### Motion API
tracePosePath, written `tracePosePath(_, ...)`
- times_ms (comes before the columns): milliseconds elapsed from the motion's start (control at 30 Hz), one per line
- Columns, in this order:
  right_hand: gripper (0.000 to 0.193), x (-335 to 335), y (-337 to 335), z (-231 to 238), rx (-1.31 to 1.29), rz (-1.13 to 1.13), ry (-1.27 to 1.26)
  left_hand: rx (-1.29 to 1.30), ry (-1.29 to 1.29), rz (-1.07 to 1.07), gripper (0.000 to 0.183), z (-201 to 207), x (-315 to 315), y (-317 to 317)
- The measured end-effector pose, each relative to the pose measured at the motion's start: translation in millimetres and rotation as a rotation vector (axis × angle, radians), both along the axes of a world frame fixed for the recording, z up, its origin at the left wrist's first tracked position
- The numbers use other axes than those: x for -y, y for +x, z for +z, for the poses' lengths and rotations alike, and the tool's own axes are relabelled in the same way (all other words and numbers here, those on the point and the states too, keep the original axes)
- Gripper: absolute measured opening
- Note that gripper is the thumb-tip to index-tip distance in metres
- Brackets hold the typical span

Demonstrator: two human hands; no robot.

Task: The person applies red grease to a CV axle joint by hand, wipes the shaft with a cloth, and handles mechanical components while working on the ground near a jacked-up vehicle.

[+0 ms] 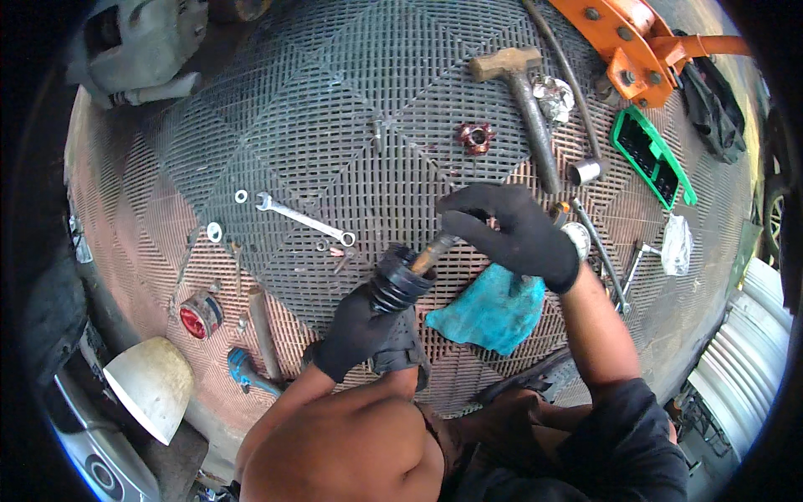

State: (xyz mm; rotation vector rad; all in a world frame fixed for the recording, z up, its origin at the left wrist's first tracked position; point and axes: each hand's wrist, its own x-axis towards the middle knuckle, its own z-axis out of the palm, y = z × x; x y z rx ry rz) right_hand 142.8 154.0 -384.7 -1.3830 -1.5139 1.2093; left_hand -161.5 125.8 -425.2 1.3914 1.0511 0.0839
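My left hand, in a black glove, is closed around a black ribbed rubber boot. A greasy brown metal shaft sticks out of the boot, tilted up to the right. At the shaft's upper end is my right hand, also gloved in black. Its thumb and fingers are curled together there; what they pinch is hidden. Below the right hand lies a crumpled turquoise cloth. A combination wrench rests on the mat to the left of the boot, with small metal parts by its ring end.
A hammer, a reddish greasy joint part, a long socket bar and a green tray lie on the grid mat. An orange jack stands far right. A red-and-white tin sits left.
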Motion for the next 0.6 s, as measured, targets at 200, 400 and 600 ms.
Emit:
tracePosePath(200,0.024,-6.4,33.5,14.4,-0.101,0.314,-0.127,0.087,-0.048,-0.012,0.040,-0.2,11.3,3.6)
tracePosePath(400,0.023,-4.0,34.7,5.0,-0.103,0.315,-0.151,0.042,0.046,-0.001,0.030,3.6,5.8,5.4)
tracePosePath(600,0.024,-4.7,44.9,7.0,-0.194,0.062,-0.518,0.059,0.027,0.067,0.036,-7.6,12.4,2.9)
